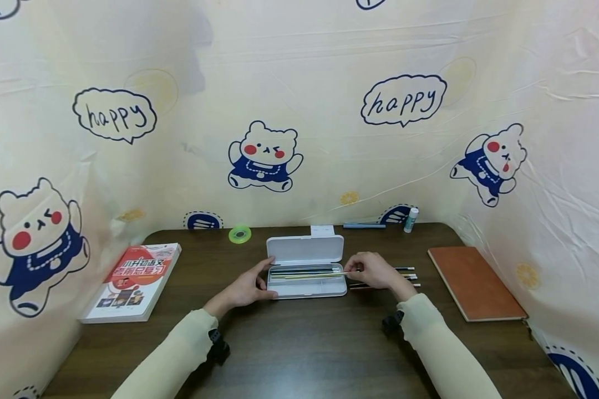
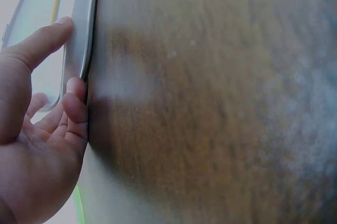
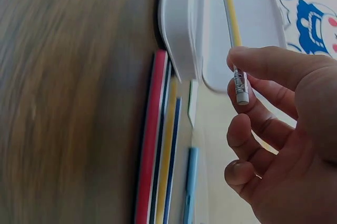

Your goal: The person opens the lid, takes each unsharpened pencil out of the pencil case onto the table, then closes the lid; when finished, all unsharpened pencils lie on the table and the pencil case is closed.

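A white pencil case (image 1: 304, 289) lies on the table with its lid (image 1: 305, 249) raised at the back. Several pencils (image 1: 299, 271) lie along its rear part. My left hand (image 1: 243, 288) grips the case's left end, thumb at the front corner and fingers around the side. Thumb and fingers of my right hand (image 1: 374, 270) pinch a yellow pencil (image 3: 230, 13) near its white eraser end. That pencil stretches leftward over the case. More pencils (image 1: 410, 276), among them a red one (image 3: 151, 140), lie on the table beneath and beyond the right hand.
On the left lies a thick book (image 1: 135, 282); on the right, a brown notebook (image 1: 474, 282). Along the back edge are a green tape roll (image 1: 239, 235), a small white box (image 1: 321, 230), a blue pen (image 1: 364, 226) and an upright glue stick (image 1: 411, 220).
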The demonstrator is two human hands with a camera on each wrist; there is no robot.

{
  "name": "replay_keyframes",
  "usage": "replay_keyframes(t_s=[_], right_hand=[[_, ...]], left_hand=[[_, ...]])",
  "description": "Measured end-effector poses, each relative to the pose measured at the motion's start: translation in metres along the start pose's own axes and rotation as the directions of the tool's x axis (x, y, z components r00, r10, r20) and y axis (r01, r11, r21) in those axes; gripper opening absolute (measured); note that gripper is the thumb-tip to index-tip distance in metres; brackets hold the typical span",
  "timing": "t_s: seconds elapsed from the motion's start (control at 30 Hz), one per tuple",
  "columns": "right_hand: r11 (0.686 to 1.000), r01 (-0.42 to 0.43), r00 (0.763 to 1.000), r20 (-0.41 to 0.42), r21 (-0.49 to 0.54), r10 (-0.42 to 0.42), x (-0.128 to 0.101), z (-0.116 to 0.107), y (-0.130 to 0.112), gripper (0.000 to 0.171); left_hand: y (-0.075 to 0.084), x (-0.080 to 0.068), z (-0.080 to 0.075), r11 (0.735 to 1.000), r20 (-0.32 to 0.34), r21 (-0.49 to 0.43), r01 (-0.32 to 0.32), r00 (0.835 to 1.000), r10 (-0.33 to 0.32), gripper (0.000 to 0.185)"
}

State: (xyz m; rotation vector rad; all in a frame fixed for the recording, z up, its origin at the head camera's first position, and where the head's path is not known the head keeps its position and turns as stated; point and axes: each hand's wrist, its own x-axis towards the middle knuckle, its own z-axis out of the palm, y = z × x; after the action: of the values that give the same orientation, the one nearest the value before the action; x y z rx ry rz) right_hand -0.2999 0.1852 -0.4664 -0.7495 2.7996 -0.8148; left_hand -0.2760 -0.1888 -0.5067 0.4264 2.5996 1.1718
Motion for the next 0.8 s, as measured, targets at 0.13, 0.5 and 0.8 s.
replay_keyframes(t_s=[0.13,0.5,0.8], right_hand=[[1.0,-0.017,1.0,-0.003,0.011,0.017,-0.008,-0.009,0.01,0.004],[1.0,-0.026,0.998,-0.057,-0.001,0.026,-0.033,-0.031,0.044,0.003],[0.995,-0.099,0.994,-0.052,-0.004,0.099,-0.061,-0.046,0.067,0.005]], left_hand=[[-0.001,0.0,-0.001,1.0,0.002,-0.001,-0.001,1.0,0.001,0.097],[-0.002,0.0,-0.002,1.0,0.008,0.017,0.025,1.0,-0.025,0.098],[-0.003,-0.001,-0.002,1.0,0.012,0.016,0.009,1.0,-0.009,0.098]])
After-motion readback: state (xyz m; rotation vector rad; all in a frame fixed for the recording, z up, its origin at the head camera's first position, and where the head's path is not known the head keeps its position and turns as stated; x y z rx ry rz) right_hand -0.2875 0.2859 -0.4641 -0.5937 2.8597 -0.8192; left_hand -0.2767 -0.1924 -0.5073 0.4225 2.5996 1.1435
